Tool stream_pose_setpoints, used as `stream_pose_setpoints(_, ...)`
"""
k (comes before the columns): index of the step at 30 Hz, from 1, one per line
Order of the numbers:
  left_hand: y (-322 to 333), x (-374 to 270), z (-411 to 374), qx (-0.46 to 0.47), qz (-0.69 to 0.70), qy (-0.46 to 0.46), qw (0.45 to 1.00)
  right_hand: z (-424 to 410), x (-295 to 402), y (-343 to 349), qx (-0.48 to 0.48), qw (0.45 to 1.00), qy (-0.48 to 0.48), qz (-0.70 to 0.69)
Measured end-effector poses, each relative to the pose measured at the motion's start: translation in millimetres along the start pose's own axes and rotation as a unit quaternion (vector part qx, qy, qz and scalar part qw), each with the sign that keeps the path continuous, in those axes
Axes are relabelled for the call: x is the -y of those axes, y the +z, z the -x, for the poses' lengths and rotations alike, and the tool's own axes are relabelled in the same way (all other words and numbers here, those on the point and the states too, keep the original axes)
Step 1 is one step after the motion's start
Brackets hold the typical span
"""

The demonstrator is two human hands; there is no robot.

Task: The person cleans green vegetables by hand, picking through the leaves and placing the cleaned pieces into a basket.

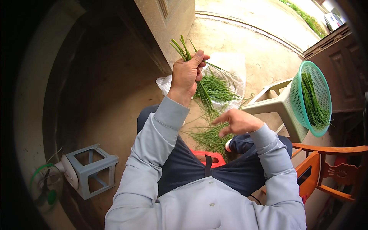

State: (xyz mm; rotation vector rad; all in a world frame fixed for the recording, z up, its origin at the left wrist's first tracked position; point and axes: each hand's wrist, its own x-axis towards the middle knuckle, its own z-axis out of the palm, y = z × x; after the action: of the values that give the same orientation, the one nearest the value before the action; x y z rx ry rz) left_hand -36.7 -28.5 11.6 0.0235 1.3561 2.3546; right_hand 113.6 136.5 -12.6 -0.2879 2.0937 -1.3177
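My left hand is closed around a bunch of green chives, their cut ends sticking up past the thumb and the leaves hanging below. Lower and to the right, my right hand holds nothing, its fingers spread apart. Beyond my left hand, a larger heap of chives lies on a clear plastic bag on the floor. Between my feet is a loose pile of green trimmings, just under my right hand. A green plastic colander at the right holds a neat bundle of chives.
The colander rests on a pale plastic stool. An orange wooden chair is at my right, and a red plastic seat shows between my legs. Leftward are a grey-blue stool and a fan. An open door stands ahead.
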Motion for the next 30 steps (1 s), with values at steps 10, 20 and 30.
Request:
stream_pose_setpoints(10, 13, 18, 8, 0.006, -0.124, 0.018, 0.992, -24, 4, -26, -0.228, 0.867, -0.067, -0.439)
stream_pose_setpoints(20, 26, 35, 13, 0.029, -0.111, -0.015, 0.993, -17, 0, -16, -0.287, 0.827, -0.063, -0.479)
stream_pose_setpoints(30, 26, 39, 22, 0.026, -0.128, 0.075, 0.988, -36, -44, -14, -0.410, 0.742, -0.048, -0.529)
